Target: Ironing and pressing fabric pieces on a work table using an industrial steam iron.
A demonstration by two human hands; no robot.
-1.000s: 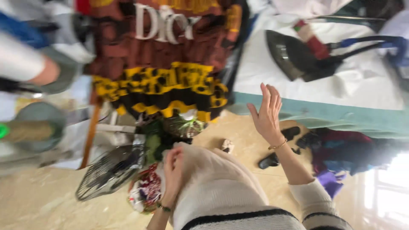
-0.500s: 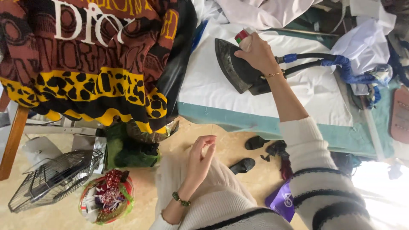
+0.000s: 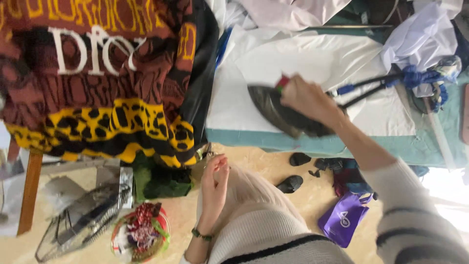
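White ironing table | right hand grips iron

iron on ironing board, patterned cloth left, fan below

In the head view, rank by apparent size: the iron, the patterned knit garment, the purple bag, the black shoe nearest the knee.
1. Patterned knit garment, by far.
2. Iron, partly hidden under the right hand.
3. Purple bag; lying farther off on the floor, so unsure against the iron.
4. Black shoe.
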